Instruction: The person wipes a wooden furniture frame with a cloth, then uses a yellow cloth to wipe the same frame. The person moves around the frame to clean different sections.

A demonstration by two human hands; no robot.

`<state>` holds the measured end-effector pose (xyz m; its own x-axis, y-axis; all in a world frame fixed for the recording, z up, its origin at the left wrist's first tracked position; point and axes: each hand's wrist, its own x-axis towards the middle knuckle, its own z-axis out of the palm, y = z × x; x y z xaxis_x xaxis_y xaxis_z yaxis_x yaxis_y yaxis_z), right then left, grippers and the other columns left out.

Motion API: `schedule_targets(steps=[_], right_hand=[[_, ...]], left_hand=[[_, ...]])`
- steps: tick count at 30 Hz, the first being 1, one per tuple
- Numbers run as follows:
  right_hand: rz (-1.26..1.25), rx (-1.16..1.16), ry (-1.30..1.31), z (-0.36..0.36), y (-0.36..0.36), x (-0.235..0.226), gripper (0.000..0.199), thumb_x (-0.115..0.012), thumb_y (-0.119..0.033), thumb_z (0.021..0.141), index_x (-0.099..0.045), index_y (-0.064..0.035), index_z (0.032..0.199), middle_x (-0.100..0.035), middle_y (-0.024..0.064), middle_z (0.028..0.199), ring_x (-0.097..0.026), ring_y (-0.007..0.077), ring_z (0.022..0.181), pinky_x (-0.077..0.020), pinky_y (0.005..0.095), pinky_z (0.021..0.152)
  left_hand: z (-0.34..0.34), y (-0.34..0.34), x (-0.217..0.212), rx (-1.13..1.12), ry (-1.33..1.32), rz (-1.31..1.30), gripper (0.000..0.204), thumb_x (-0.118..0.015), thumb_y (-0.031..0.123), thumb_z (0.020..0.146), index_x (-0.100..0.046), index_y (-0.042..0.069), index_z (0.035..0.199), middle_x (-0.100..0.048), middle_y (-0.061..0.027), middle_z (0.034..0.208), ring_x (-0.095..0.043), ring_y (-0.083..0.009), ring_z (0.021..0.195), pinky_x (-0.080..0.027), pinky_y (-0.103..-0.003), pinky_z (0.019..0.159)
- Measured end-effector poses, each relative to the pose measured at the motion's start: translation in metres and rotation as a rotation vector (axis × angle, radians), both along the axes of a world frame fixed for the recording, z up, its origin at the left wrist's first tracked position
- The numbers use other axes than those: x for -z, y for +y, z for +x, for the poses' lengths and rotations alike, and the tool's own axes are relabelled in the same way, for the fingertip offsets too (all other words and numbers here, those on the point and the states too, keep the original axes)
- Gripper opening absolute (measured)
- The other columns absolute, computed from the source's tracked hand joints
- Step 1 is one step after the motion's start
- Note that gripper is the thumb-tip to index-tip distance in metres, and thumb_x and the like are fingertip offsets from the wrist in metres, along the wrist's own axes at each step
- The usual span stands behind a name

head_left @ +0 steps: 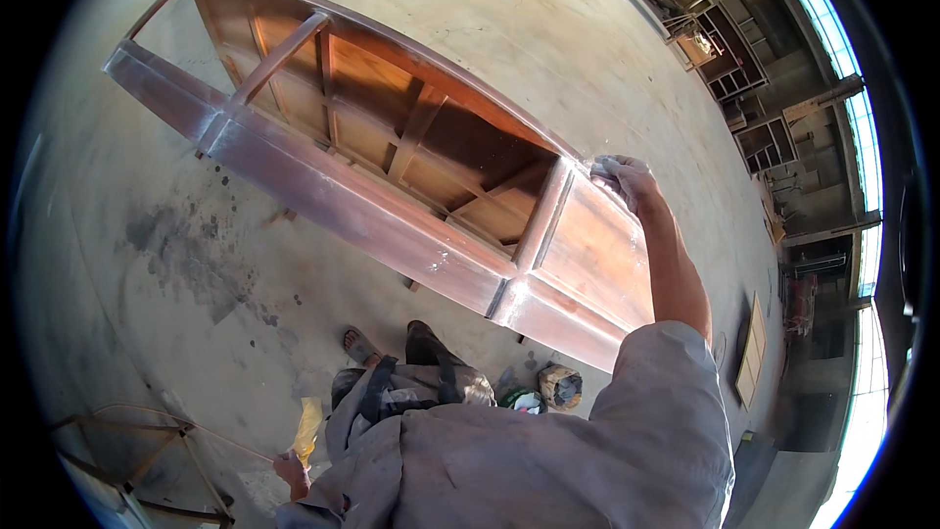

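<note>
A long reddish-brown wooden frame (362, 201), like a door or cabinet frame, lies raised above the floor, with white dust on its joints and rails. At its far edge, close to the joint with the solid panel (597, 245), is my right hand (627, 179). Its fingers are curled and pressed together against the wood; whatever they hold is hidden. Low on the left, my left hand (292, 473) hangs away from the frame, closed on a crumpled yellow sheet (307, 429) that sticks up from it.
By my feet stand a round worn container (560, 387) and a dark green tub (522, 400). A thin brown frame (137, 470) occupies the lower left. Dark stains (196, 255) mark the concrete floor. Wooden frames (729, 49) and a pale board (751, 351) are along the right side.
</note>
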<state>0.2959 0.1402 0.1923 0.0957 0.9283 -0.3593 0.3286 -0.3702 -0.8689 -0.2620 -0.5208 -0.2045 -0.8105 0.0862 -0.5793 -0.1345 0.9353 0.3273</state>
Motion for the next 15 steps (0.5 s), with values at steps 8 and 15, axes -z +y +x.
schedule_targets(steps=[8, 15], right_hand=[[0.467, -0.02, 0.389, -0.175, 0.127, -0.102, 0.035, -0.059, -0.01, 0.104, -0.057, 0.0111, 0.131, -0.069, 0.0162, 0.115, -0.072, 0.0238, 0.102, -0.0617, 0.0313, 0.098], [0.392, -0.329, 0.209, -0.436, 0.274, -0.081, 0.036, -0.063, -0.01, 0.102, -0.059, 0.0167, 0.126, -0.071, 0.0224, 0.111, -0.074, 0.0287, 0.096, -0.0646, 0.0326, 0.09]], left_hand=[[-0.139, 0.068, -0.004, 0.038, 0.078, 0.219, 0.019, -0.07, 0.008, 0.086, -0.061, -0.008, 0.088, -0.068, -0.0207, 0.082, -0.07, -0.031, 0.069, -0.061, -0.046, 0.051], [-0.266, 0.186, -0.025, -0.008, 0.302, 0.366, 0.019, -0.071, 0.012, 0.085, -0.061, -0.004, 0.081, -0.068, -0.0175, 0.077, -0.068, -0.0271, 0.07, -0.054, -0.043, 0.067]])
